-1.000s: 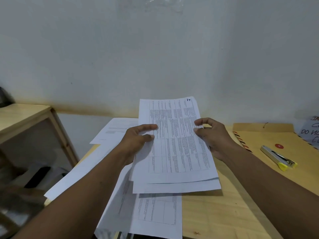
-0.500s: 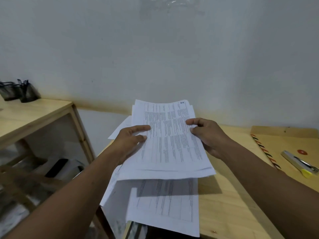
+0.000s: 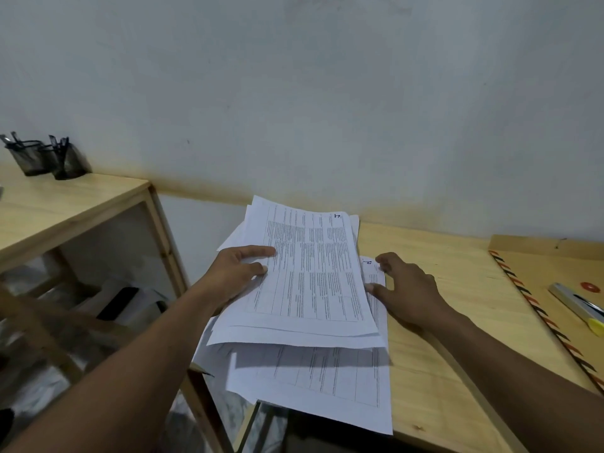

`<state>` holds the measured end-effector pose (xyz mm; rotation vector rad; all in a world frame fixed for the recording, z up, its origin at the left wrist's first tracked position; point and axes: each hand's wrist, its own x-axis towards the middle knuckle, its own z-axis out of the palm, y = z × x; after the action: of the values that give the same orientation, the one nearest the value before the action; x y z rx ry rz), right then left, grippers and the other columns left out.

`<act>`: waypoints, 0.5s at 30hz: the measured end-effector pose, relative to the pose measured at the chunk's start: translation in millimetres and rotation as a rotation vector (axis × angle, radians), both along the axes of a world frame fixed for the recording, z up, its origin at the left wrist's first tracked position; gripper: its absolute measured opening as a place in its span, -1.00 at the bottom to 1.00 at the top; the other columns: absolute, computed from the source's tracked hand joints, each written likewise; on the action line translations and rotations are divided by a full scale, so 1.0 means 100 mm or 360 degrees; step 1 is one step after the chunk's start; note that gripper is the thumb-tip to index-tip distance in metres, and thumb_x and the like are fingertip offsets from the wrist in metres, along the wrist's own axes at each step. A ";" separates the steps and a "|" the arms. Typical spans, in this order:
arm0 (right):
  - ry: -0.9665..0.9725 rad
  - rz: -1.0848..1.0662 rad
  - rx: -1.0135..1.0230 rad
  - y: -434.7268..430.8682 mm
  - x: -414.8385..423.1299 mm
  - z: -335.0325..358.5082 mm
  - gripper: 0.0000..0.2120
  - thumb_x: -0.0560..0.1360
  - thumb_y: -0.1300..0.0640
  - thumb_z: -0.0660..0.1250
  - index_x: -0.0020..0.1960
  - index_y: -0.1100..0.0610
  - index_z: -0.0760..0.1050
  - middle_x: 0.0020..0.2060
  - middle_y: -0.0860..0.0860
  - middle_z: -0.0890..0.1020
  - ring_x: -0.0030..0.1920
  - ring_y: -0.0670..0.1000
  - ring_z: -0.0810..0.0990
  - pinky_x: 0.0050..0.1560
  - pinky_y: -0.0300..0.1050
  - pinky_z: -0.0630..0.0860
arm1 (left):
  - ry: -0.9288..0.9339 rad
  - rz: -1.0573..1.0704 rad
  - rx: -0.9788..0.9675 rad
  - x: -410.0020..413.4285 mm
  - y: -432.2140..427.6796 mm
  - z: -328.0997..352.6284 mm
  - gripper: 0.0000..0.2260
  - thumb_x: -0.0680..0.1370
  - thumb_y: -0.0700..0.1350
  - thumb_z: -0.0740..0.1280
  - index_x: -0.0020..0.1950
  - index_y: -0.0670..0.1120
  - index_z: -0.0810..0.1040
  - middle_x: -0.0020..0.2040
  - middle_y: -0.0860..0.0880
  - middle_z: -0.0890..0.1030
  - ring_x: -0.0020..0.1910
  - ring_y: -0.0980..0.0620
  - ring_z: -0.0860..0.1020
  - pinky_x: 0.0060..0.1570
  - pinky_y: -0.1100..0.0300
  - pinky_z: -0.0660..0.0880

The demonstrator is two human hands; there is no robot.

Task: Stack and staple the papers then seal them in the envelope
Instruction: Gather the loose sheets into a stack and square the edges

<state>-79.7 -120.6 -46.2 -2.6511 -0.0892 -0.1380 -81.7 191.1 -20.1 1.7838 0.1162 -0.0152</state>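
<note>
Nearest you, a loose printed sheet lies flat on the counter, its lower corner hanging past the counter's front edge. Just above it, your left hand is clenched on the left edge of a raised stack of papers, thumb on top and fingers beneath. The sheets in that stack are fanned and out of square at the near and far edges.

Your right hand is released, fingers spread, resting at the right edge of the loose sheet on the counter, just beside the held stack and not gripping it. More white sheets show beyond the stack toward the wall; how many cannot be told.

To the right, well apart from the papers, the brown envelope lies flat on the counter, with the stapler resting on it beside a red disc.

Assessment: the stacking step is in hand and is not finished; stapling and sealing have not begun. The next move calls for gathering the loose sheets under the held stack and squaring all edges against the counter. Only then should you reach right for the stapler.

Farthest left, two dark pen holders stand on a separate wooden shelf.
</note>
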 end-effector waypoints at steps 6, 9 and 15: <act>-0.0130 -0.0088 0.0144 0.05 -0.02 -0.03 -0.63 0.52 0.05 0.40 0.29 -0.06 0.41 0.14 -0.05 0.65 0.20 0.08 0.57 0.17 0.09 0.46 | -0.0019 -0.0002 0.0033 0.00 -0.01 0.01 -0.71 0.59 -0.36 0.33 0.16 -0.07 0.71 0.20 0.00 0.65 0.07 0.15 0.64 -0.11 0.43 0.53; -0.0166 -0.0179 0.0504 0.08 -0.01 -0.03 -0.68 0.54 0.24 0.34 0.21 -0.07 0.46 0.05 -0.01 0.62 0.00 0.07 0.60 -0.09 0.00 0.56 | -0.0026 0.0002 -0.0042 -0.01 -0.04 0.00 -0.71 0.59 -0.40 0.30 0.17 -0.15 0.70 0.19 -0.04 0.63 -0.06 0.23 0.65 -0.23 0.49 0.50; -0.0201 -0.0401 0.1288 0.04 0.11 0.12 -0.71 0.52 0.27 0.36 0.00 -0.15 0.54 -0.03 -0.14 0.63 -0.10 0.09 0.68 -0.14 0.10 0.65 | -0.0070 -0.0135 0.0105 0.08 -0.14 0.00 -0.71 0.55 -0.30 0.40 0.07 0.08 0.75 0.24 0.09 0.66 0.18 0.16 0.62 0.06 0.33 0.54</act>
<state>-68.8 -116.6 -34.4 -1.8336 0.2183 -0.3426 -73.7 177.5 -20.5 1.8530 0.0094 -0.0330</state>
